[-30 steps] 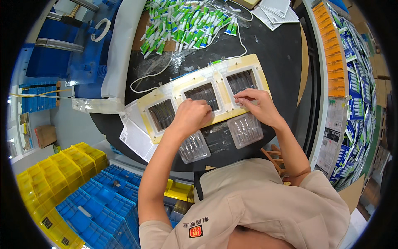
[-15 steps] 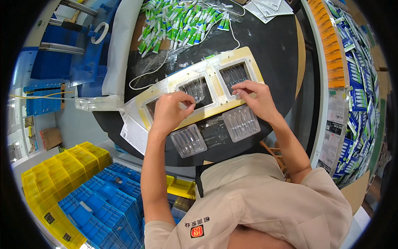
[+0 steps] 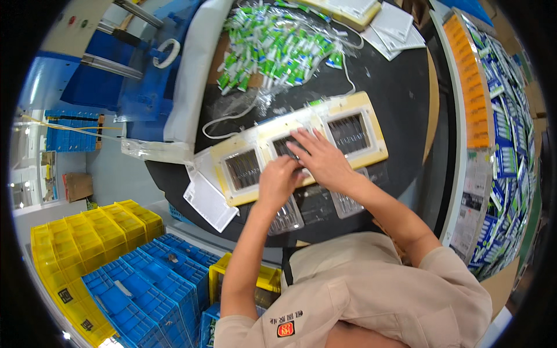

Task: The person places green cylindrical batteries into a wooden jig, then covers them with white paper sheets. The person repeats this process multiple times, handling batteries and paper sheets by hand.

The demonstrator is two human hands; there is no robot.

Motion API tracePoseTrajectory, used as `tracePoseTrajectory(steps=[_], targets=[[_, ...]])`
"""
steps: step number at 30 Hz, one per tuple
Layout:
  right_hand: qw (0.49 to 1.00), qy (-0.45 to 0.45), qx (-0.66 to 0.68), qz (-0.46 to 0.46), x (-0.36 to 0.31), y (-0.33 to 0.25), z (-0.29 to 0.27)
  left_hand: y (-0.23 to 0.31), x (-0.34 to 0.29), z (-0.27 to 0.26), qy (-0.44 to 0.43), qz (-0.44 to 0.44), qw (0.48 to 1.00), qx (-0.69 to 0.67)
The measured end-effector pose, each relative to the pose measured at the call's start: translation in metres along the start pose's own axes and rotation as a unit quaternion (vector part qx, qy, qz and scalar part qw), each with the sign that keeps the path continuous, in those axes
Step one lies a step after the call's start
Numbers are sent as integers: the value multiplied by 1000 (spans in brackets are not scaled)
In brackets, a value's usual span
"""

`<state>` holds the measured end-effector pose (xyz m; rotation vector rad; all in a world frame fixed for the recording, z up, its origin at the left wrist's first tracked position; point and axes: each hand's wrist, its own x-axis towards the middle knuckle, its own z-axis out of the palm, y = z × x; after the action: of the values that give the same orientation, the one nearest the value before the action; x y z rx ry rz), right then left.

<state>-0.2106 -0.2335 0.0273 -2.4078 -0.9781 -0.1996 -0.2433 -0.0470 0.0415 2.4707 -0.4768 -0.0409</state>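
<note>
A yellow-and-white frame [image 3: 380,145] with three windows lies slanted on the black round table. Clear ribbed plastic trays show in its left window [image 3: 243,169] and right window [image 3: 349,133]. Both hands are at the middle window and cover most of it. My right hand [image 3: 326,162] lies over it with fingers stretched out. Beside it, my left hand [image 3: 280,181] has its fingers bent together at the window's lower left edge; what they pinch is hidden. Nearer me, partly under my wrists, rest a loose clear tray [image 3: 287,219] and another clear tray [image 3: 347,203].
Green-and-white tubes [image 3: 272,49] are heaped at the back, with a white cord [image 3: 223,119] beside them. White sheets [image 3: 397,29] lie far right, another sheet [image 3: 209,200] left. Packed blister cards [image 3: 505,145] fill the right side. Yellow crates [image 3: 93,232] and blue crates [image 3: 145,284] stand lower left.
My right hand has moved left from the right window to the middle one, its fingers spreading. My left hand has shifted to the middle window. A tray now sits flat in the right window.
</note>
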Motion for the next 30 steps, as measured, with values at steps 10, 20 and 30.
tracePoseTrajectory(steps=[10,20,30], targets=[[978,97,138,120,72,23,-5,-109,59,-69,258,-98,961,-22],[942,59,-3,330,258,85,100,-177,137,-70,165,-94,952,241],[951,93,73,-287,121,-30,45,-78,-67,-60,347,-176,914,114]])
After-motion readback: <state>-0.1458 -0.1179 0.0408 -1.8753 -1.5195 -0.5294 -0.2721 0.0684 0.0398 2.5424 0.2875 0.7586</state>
